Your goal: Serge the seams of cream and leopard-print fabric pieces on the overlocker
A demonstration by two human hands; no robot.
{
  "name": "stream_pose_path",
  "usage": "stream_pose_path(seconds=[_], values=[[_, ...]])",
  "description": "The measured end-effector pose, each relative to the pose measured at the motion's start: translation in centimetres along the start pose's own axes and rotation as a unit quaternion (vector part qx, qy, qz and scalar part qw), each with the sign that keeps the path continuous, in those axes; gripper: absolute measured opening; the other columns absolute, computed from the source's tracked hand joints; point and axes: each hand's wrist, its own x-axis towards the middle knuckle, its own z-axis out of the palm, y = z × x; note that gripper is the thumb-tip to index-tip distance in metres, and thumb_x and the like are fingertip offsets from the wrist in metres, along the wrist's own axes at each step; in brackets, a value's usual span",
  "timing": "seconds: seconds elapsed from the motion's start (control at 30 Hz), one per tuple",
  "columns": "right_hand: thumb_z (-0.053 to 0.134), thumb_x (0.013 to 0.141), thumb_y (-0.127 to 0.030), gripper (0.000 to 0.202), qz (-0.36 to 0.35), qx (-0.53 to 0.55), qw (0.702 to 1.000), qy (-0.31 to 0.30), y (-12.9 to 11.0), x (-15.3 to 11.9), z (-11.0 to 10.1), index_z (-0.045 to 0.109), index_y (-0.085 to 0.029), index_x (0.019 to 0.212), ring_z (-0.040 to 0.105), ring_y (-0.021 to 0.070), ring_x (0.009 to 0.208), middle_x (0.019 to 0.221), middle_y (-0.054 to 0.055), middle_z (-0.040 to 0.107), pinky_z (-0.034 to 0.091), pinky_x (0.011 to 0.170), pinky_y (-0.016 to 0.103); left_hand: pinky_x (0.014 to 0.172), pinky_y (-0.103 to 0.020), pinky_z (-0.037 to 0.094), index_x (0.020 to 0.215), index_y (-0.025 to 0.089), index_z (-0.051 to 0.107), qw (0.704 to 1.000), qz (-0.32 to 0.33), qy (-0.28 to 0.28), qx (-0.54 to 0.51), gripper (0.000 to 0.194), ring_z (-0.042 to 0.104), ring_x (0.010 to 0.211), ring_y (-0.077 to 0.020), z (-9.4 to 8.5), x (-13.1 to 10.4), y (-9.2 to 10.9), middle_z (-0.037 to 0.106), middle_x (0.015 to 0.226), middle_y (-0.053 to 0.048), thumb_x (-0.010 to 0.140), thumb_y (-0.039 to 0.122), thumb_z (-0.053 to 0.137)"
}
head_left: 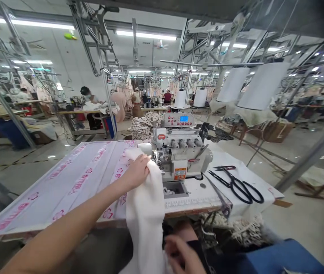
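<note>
A long strip of white fabric (147, 213) runs from beside the presser area of the overlock sewing machine (183, 152) over the table's front edge and down. On its upper part, just left of the needle area, my left hand (139, 170) is closed, with the cloth gathered under its fingers. Below the table edge, my right hand (183, 255) is slightly blurred. Its fingers are curled in at the right edge of the hanging cloth and seem to pinch it; the fingertips are partly hidden.
Black scissors (242, 186) and thread snips (224, 168) lie right of the machine. Plastic with pink print covers the left tabletop (73, 179). Spotted fabric (146, 125) is piled behind. White thread cones (264, 85) stand at upper right. Fabric scraps (247, 230) hang below. A person (89, 99) sits farther back.
</note>
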Motion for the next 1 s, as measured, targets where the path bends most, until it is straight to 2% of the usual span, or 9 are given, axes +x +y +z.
stream_pose_path(seconds=[0.13, 0.2, 0.3, 0.43, 0.57, 0.63, 0.7, 0.87, 1.0], values=[[0.054, 0.076, -0.029, 0.034, -0.131, -0.057, 0.98, 0.139, -4.1, 5.6, -1.5, 0.054, -0.021, 0.108, 0.051, 0.0229, 0.101, 0.114, 0.01, 0.053, 0.041, 0.087, 0.035, 0.096, -0.041, 0.035, 0.109, 0.018, 0.056, 0.998, 0.019, -0.056, -0.021, 0.041, 0.041, 0.117, -0.0242, -1.5, -0.7, 0.5, 0.05, 0.121, -0.01, 0.075, 0.01, 0.033], [0.059, 0.072, -0.031, 0.043, -0.135, -0.03, 0.983, 0.122, -5.5, 8.5, -1.0, 0.05, -0.02, 0.113, 0.051, 0.0221, 0.096, 0.114, 0.01, 0.052, 0.044, 0.08, 0.034, 0.097, -0.037, 0.034, 0.109, 0.02, 0.056, 0.992, 0.041, -0.104, -0.059, 0.043, 0.044, 0.115, -0.0224, -2.4, -0.4, 0.5, 0.052, 0.121, -0.007, 0.073, 0.01, 0.035], [0.061, 0.068, -0.033, 0.036, -0.095, 0.033, 0.994, 0.034, -6.3, 11.0, 1.0, 0.055, -0.017, 0.099, 0.052, 0.0163, 0.069, 0.081, 0.003, 0.057, 0.043, 0.063, 0.027, 0.096, -0.033, 0.034, 0.111, 0.022, 0.056, 0.987, 0.02, -0.13, -0.09, 0.042, 0.048, 0.111, -0.0201, -3.1, 0.5, 0.5, 0.055, 0.119, -0.003, 0.076, 0.014, 0.034], [0.059, 0.069, -0.04, 0.024, -0.079, 0.091, 0.992, -0.03, -4.9, 9.9, 4.3, 0.054, -0.017, 0.071, 0.043, 0.0122, 0.059, 0.062, -0.002, 0.048, 0.038, 0.057, 0.023, 0.094, -0.048, 0.031, 0.095, 0.016, 0.06, 0.996, -0.075, -0.044, -0.013, 0.032, 0.05, 0.104, -0.0282, -2.1, 0.9, 0.7, 0.06, 0.102, -0.011, 0.081, 0.021, 0.032], [0.06, 0.069, -0.044, 0.029, -0.046, 0.139, 0.988, -0.05, -2.2, 7.5, 5.9, 0.05, -0.017, 0.067, 0.035, 0.0104, 0.056, 0.06, -0.003, 0.041, 0.031, 0.053, 0.022, 0.099, -0.053, 0.021, 0.117, 0.014, 0.049, 0.991, -0.127, -0.002, -0.053, 0.039, 0.032, 0.123, -0.0313, -0.5, 0.6, -0.1, 0.043, 0.128, -0.016, 0.082, 0.028, 0.039], [0.061, 0.068, -0.045, 0.031, -0.043, 0.129, 0.989, -0.05, -1.3, 6.9, 6.1, 0.049, -0.017, 0.065, 0.034, 0.0108, 0.057, 0.059, -0.003, 0.039, 0.03, 0.054, 0.022, 0.106, -0.047, 0.012, 0.126, 0.016, 0.04, 0.963, -0.181, 0.049, -0.195, 0.052, 0.02, 0.131, -0.0277, 0.1, 0.7, -1.1, 0.029, 0.139, -0.013, 0.078, 0.032, 0.049], [0.06, 0.069, -0.045, 0.031, -0.036, 0.13, 0.99, -0.044, -0.9, 6.8, 6.0, 0.049, -0.017, 0.065, 0.035, 0.0113, 0.059, 0.061, -0.003, 0.039, 0.03, 0.055, 0.023, 0.109, -0.041, 0.009, 0.125, 0.018, 0.043, 0.91, -0.236, 0.09, -0.329, 0.053, 0.02, 0.131, -0.0249, 0.6, 0.8, -2.3, 0.031, 0.139, -0.009, 0.075, 0.035, 0.054], [0.061, 0.07, -0.043, 0.031, -0.022, 0.141, 0.989, -0.04, -1.8, 6.8, 5.5, 0.047, -0.016, 0.065, 0.033, 0.0106, 0.058, 0.061, -0.003, 0.038, 0.027, 0.054, 0.023, 0.098, -0.039, 0.034, 0.11, 0.018, 0.053, 0.83, -0.305, 0.094, -0.457, 0.042, 0.042, 0.118, -0.0253, 1.1, -0.2, -4.3, 0.052, 0.121, -0.008, 0.078, 0.043, 0.046], [0.062, 0.068, -0.046, 0.031, -0.01, 0.162, 0.986, -0.045, -3.1, 6.8, 5.1, 0.05, -0.017, 0.068, 0.033, 0.0099, 0.054, 0.057, -0.004, 0.038, 0.027, 0.052, 0.022, 0.081, -0.035, 0.047, 0.1, 0.008, 0.056, 0.778, -0.3, 0.063, -0.548, 0.042, 0.059, 0.092, -0.0243, 0.7, -2.2, -4.8, 0.062, 0.098, -0.013, 0.069, 0.032, 0.043]])
